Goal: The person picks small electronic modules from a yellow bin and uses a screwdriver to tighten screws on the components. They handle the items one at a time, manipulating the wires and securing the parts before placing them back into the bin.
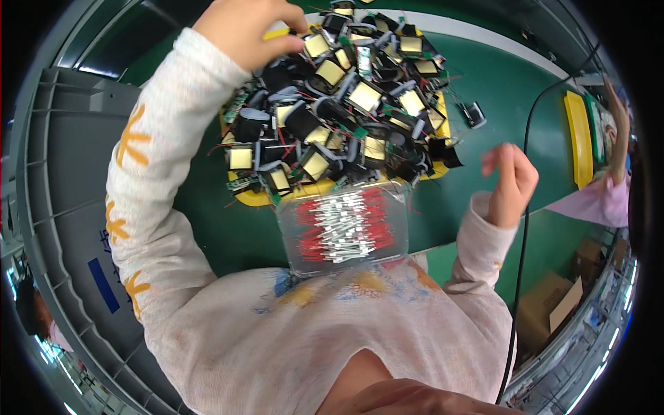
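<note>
Both hands are up over the green desk (228,228). On the left, the left hand (247,28) reaches to the far edge of a heap of small transformer coils (339,111), black bobbins with yellow-taped cores, green circuit bits and thin red leads. Its fingers are curled down into the pile; whether they already pinch a coil I cannot tell, since the knuckles hide the tips. The heap sits on a yellow tray (252,198) that shows only at its rim. Just in front of it, nearest the chest, stands a clear plastic box (344,228) packed with short red-and-silver wire pieces. Further right, the right hand (510,183) hangs in the air, loosely half closed and holding nothing, well apart from the heap and close to a black cable (527,138) that runs across the desk.

By my reading the step is picking one coil out of the pile. Lifting it should need a firm pinch on one bobbin and a careful pull, because the leads look tangled.

A grey plastic crate (62,173) stands at the far left. At the right edge lie another yellow tray (578,138) and a neighbour's sleeve (595,200), with cardboard boxes (546,304) lower down.
</note>
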Demonstrator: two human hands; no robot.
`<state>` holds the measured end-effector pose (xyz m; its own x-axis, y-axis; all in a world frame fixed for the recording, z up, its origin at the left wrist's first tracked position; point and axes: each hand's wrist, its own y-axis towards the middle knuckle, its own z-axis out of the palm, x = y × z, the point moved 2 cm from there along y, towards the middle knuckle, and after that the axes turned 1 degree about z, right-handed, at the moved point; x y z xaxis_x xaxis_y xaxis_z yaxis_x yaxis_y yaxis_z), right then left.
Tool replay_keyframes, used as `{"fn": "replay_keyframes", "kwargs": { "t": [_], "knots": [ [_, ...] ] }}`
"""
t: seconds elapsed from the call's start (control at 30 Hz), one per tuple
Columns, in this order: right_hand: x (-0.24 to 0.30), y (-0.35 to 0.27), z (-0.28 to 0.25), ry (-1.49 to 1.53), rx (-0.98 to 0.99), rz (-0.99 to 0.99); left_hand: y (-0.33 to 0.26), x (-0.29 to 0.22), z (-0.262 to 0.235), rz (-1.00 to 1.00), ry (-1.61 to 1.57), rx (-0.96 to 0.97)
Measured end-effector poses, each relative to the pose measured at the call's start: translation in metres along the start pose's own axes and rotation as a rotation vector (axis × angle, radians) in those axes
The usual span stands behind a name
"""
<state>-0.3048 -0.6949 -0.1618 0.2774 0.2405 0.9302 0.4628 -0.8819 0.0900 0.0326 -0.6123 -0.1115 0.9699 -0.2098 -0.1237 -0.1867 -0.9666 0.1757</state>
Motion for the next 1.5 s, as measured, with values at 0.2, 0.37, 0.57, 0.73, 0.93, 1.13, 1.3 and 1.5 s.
{"fn": "replay_keyframes", "kwargs": {
  "t": [0.2,0.37,0.57,0.73,0.93,1.13,1.3,1.5],
  "knots": [
    [-0.067,0.047,-0.003,-0.782,-0.321,-0.531,-0.016,-0.073,-0.029,0.221,-0.087,-0.207],
    [-0.099,0.055,-0.010,-0.501,-0.218,-0.241,-0.047,-0.090,-0.028,0.044,-0.207,-0.230],
    [-0.011,-0.006,0.027,0.559,0.242,-0.004,-0.067,-0.119,-0.002,0.051,-0.439,-0.292],
    [0.027,-0.036,0.080,1.041,0.783,0.209,-0.047,-0.134,0.033,0.099,-0.656,-0.377],
    [0.031,-0.043,0.103,1.017,0.803,0.271,-0.066,-0.121,0.042,0.082,-1.033,-0.491],
    [0.014,-0.061,0.114,-0.272,0.843,-0.515,-0.078,-0.104,0.028,-0.388,-1.668,-0.828],
    [0.008,-0.077,0.124,-0.505,0.882,-0.594,-0.089,-0.088,0.031,-0.335,-1.506,-0.823],
    [0.016,-0.083,0.133,-0.683,0.883,-0.757,-0.085,-0.097,0.027,-0.344,-1.411,-0.739]
  ]
}}
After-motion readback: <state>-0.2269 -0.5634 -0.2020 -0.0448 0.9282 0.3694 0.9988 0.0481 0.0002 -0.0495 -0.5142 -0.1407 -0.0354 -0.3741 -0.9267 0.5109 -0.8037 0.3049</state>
